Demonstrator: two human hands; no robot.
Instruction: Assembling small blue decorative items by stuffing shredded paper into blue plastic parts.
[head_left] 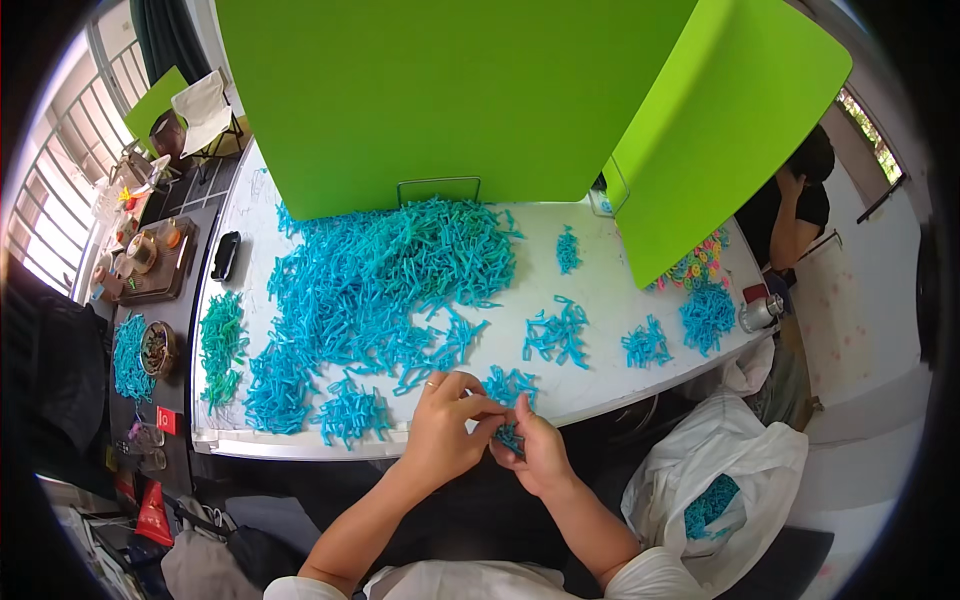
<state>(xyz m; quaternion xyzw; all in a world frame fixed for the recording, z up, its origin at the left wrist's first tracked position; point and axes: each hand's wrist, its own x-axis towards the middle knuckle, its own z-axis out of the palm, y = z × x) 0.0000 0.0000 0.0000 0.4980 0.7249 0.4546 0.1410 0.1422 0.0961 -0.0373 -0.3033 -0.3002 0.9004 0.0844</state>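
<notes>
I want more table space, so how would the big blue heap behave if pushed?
The big blue heap would probably spread rather than slide as one block, being made of many separate narrow pieces. Some may snag and drag together, since they lie crisscrossed. Those close to the near edge of the white table could drop off.

Workroom — white table [610, 275], heaped turquoise pieces [350, 285].

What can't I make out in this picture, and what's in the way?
All in the head view:
- The count of blue pieces in the right hand: the hand partly covers them.
- Whether the left hand pinches one: too small to tell.
- Part of the multicoloured pile: behind the right-hand green panel.
- How deep the blue heap goes: the white sack hides it.
</notes>
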